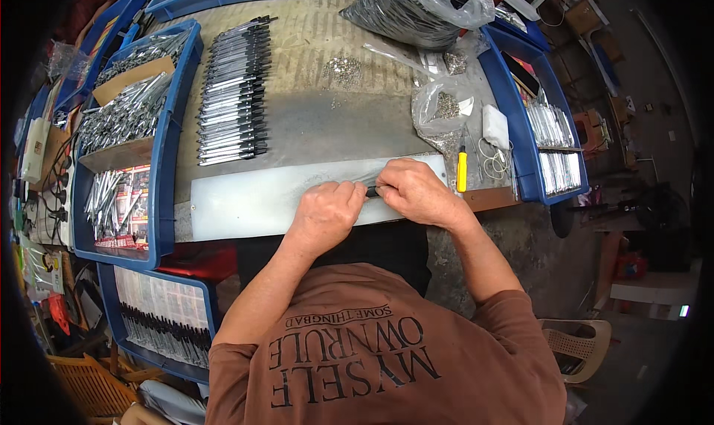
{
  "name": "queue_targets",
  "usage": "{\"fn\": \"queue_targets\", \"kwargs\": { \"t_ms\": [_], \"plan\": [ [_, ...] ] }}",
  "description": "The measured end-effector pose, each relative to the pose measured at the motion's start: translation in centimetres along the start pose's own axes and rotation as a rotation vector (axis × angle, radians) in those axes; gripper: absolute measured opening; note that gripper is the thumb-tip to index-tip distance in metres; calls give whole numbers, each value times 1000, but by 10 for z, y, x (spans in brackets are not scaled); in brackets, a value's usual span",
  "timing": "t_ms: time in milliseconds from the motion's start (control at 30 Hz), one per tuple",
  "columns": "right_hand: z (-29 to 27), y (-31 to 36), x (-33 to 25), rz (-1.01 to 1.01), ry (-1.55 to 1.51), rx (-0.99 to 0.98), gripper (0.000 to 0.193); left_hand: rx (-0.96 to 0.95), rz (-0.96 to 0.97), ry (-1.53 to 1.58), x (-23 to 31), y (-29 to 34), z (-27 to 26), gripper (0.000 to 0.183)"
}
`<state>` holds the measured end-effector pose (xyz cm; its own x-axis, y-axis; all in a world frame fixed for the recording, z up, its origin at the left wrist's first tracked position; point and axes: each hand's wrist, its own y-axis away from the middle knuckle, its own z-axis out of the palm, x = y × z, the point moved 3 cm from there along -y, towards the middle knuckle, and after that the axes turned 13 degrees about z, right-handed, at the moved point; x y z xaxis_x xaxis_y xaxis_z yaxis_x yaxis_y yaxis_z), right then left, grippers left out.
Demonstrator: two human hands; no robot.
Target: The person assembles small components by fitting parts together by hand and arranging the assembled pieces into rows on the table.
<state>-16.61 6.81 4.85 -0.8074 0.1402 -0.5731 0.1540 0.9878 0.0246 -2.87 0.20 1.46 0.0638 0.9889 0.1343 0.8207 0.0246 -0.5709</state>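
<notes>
My left hand (326, 213) and my right hand (413, 190) meet over a white board (242, 205) at the bench's near edge. Both are closed, thumbs inward, on a slim piece whose black part (372, 191) shows between them. The fingers hide the rest of it. Beyond the board, to the left, lies a long row of silver rods with black parts (234, 90), set side by side. To the right of my right hand lies a screwdriver with a yellow handle (462, 172).
A blue bin (158, 194) of loose silver rods stands left; another blue bin (532, 157) holds rods at right. Small metal pieces (343, 71) lie in a heap on the bench (312, 127). A large bag of dark parts (401, 16) sits at the back. Below left is a blue tray (212, 306).
</notes>
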Motion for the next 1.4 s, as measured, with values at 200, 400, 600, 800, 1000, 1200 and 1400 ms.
{"fn": "queue_targets", "kwargs": {
  "t_ms": [200, 400, 600, 800, 1000, 1200, 1400],
  "plan": [
    [2, 0, -3, 175, 0, -16, 14, -18, 9, -18, 0, 1, 0, 14],
    [2, 5, -2, 172, -54, 79, 12, -24, 0, 2, 0, 2, 0, 15],
    [3, 4, -3, 73, -7, 107, 10, -17, -12, 15, -1, 2, 0, 15],
    [1, 3, 0, 146, -50, 128, 13, -11, -9, 14, 0, 1, -1, 15],
    [-1, 1, -1, 226, -35, 16, 13, -26, 3, -1, 0, 0, 0, 15],
    [0, 0, 2, 188, -46, 45, 15, 6, -22, 44, -1, 0, -1, 14],
    [0, 4, 12, 262, -145, 33, 20, 45, -60, 104, -4, 0, -1, 13]
  ]
}}
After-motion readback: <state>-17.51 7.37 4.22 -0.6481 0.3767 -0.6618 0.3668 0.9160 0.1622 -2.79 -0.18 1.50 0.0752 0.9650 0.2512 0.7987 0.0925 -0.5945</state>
